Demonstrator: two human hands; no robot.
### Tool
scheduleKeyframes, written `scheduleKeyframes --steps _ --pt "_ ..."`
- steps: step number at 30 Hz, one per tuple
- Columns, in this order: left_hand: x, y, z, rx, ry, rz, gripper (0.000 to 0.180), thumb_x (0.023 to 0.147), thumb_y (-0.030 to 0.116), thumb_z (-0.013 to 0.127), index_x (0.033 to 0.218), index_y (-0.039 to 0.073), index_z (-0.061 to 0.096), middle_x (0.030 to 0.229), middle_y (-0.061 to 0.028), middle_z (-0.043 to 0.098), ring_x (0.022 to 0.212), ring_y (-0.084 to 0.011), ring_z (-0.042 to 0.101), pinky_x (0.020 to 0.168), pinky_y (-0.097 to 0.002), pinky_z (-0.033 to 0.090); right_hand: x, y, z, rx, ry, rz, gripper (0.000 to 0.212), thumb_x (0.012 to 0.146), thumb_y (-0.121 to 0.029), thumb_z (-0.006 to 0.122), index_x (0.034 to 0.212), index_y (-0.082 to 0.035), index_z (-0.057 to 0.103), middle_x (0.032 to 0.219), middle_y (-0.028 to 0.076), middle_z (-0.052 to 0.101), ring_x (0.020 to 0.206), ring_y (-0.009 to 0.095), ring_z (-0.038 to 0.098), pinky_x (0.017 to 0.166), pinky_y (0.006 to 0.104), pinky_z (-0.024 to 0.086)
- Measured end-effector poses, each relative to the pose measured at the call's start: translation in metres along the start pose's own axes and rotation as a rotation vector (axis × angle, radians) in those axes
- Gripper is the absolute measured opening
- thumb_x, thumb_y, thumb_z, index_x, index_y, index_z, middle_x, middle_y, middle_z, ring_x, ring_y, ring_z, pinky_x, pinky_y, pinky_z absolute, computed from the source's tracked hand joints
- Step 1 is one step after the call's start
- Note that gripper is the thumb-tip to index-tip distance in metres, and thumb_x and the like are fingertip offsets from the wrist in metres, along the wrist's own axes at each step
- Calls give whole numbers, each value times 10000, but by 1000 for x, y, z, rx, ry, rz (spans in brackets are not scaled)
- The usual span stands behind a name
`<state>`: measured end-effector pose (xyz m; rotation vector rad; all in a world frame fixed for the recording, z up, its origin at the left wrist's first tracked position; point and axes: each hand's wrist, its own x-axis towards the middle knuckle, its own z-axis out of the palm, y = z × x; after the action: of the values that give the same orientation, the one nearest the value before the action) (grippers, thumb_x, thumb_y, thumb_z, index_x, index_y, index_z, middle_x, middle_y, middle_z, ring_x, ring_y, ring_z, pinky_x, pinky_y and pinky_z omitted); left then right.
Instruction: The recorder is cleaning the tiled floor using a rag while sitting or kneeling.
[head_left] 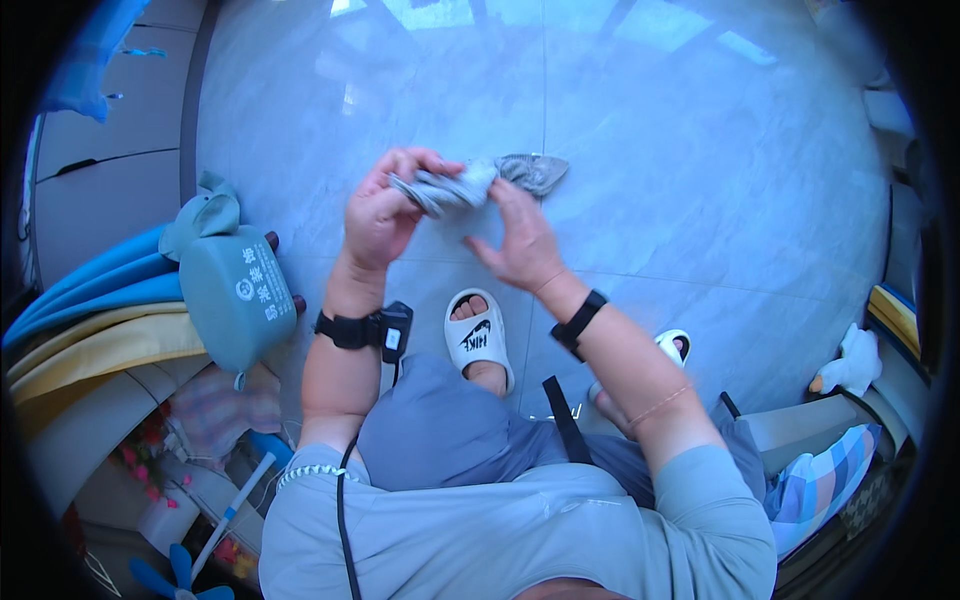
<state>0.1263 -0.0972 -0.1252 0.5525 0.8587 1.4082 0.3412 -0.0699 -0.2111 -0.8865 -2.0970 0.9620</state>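
Note:
A grey, sock-like piece of knitted cloth (465, 188) hangs bunched in the air above the floor. Its darker, ribbed end (538, 174) tapers off to the right, past my right fingers. My left hand (385, 208) is closed on the bunched left end, thumb below and fingers above. My right hand (522, 240) has its fingers stretched up against the middle of the cloth, while its thumb stands apart with nothing against it. Whether this is one sock or two folded together I cannot make out.
Grey tiled floor (690, 170) lies ahead. On the left stand a teal stool (235, 290) and blue and yellow cushions (110, 345), with a drawer cabinet (110, 190) behind. A white plush toy (850, 362) and a checked cushion (825, 485) are at the right. My feet wear white slippers (478, 340).

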Motion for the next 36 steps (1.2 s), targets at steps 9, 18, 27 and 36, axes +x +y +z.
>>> scheduleKeyframes --steps 9,18,27,36 --pt "1 26 21 -213 -35 73 131 758 57 490 860 93 417 1106 -165 553 1072 -326 575 993 -475 480 11 -6 -16 108 228 234 203 928 -22 591 1127 1 627 1125 189 688 1066 386 670 935 419 538" --pt "-8 36 13 419 129 -80 366 899 -38 686 825 115 362 1122 -85 597 1075 -221 673 893 -362 543 30 -31 -95 34 6 128 553 881 -130 713 1392 -83 505 1128 145 617 955 348 662 797 403 543" --pt "39 69 -32 1351 -56 71 352 850 15 677 1189 82 614 1040 -156 682 1042 -320 657 910 -385 522 88 21 -158 -403 -479 -132 472 849 12 622 1306 -100 654 1074 178 695 979 401 664 849 459 557" --pt "19 214 -2 1791 110 1008 389 900 -125 589 1214 58 727 1165 -116 739 1110 -279 701 959 -312 549 185 -84 -173 -333 179 -556 328 847 49 683 1148 -72 727 1024 148 745 935 344 697 825 417 561"
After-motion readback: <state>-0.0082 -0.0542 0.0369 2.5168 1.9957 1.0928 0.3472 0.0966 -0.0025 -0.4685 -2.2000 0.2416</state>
